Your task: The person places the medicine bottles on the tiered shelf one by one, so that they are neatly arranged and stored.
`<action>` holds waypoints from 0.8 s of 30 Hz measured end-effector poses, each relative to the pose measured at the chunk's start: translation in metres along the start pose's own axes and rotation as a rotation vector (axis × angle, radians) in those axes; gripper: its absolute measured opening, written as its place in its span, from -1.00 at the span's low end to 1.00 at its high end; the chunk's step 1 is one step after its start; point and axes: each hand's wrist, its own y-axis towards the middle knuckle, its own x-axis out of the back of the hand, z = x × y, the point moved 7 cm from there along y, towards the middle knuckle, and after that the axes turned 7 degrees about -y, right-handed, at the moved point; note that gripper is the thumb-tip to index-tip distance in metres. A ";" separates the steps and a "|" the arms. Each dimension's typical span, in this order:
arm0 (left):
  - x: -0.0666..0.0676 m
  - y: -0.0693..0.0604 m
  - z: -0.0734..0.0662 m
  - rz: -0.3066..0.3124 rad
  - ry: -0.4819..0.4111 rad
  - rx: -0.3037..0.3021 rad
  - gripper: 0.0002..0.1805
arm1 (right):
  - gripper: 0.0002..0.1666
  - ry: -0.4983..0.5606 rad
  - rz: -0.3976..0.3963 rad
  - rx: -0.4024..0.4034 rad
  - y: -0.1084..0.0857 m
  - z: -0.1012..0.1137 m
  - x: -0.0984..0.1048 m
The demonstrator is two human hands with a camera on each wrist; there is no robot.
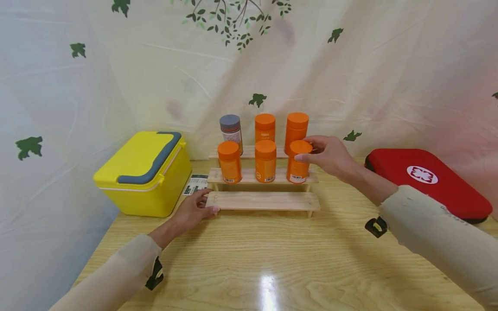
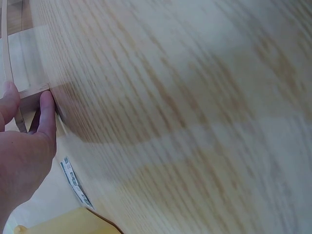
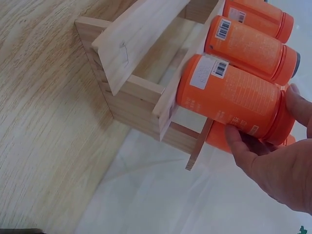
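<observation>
A three-step wooden rack (image 1: 263,201) stands on the table. My left hand (image 1: 193,210) holds the left end of its lowest step, thumb on the front edge and fingers at the end piece (image 2: 34,101). My right hand (image 1: 330,156) grips an orange bottle (image 1: 298,167) at the right of the middle step, thumb and fingers around its upper part. The right wrist view shows this bottle (image 3: 229,97) with its base at the step. Beside it stand two more orange bottles (image 1: 266,162), (image 1: 229,163). On the top step are two orange bottles (image 1: 297,129) and a grey-lidded bottle (image 1: 230,123).
A yellow box (image 1: 132,160) with a grey handle stands left of the rack. Between them lies a printed card (image 1: 196,185). At the right is a red case (image 1: 451,194) with a white cross emblem. A leaf-patterned curtain (image 1: 155,77) hangs behind.
</observation>
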 end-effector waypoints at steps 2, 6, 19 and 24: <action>0.000 0.000 0.000 0.001 0.001 0.001 -0.29 | -0.28 0.004 -0.006 -0.003 0.000 0.000 -0.001; 0.000 0.000 -0.001 0.007 0.001 0.006 -0.29 | -0.30 0.003 -0.017 -0.016 -0.001 -0.001 -0.002; -0.002 0.001 0.000 0.015 -0.016 0.005 -0.28 | -0.28 0.000 -0.024 0.000 -0.001 -0.001 -0.004; -0.002 0.002 0.001 0.014 -0.007 0.017 -0.27 | -0.21 -0.014 -0.026 0.018 -0.004 0.001 -0.004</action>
